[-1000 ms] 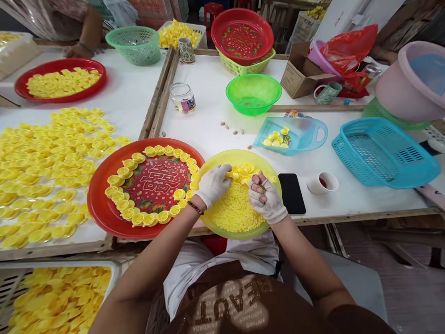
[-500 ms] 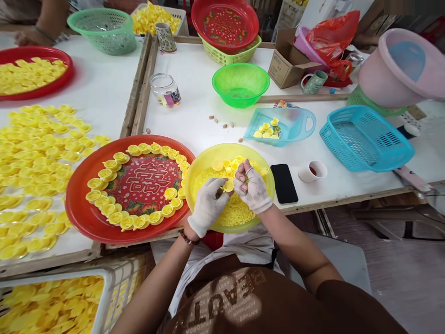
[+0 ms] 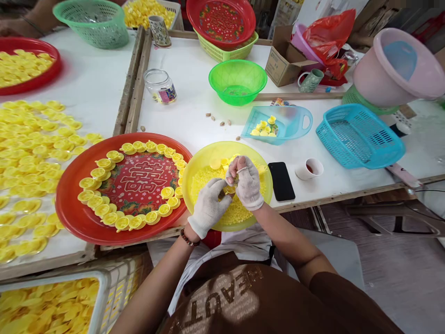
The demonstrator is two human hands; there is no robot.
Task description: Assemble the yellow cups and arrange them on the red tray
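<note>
Both my hands wear white gloves with bare fingertips and meet above a yellow bowl (image 3: 194, 155) of small yellow pieces (image 3: 205, 178). My left hand (image 3: 210, 206) pinches a small round yellow plastic cup (image 3: 229, 189), mostly covered by fingers. Pressed against it from above is my right hand (image 3: 247, 183), its fingertips closed together; anything between them is hidden. Left of the bowl, a red tray (image 3: 74, 218) with a patterned middle carries a ring of little yellow cups (image 3: 109, 218) on saucer-like bases.
A black phone (image 3: 281, 181) and a paper cup (image 3: 308, 169) of dark drink lie right of the bowl. Behind are a blue scoop (image 3: 292, 123), a green bowl (image 3: 237, 83) and a glass jar (image 3: 160, 86). Yellow pieces (image 3: 31, 144) cover the left table. A blue basket (image 3: 361, 134) stands right.
My right hand has come down and left over the yellow cup, so the fingers of both hands now meet and cover more of it. The whole view has shifted slightly.
</note>
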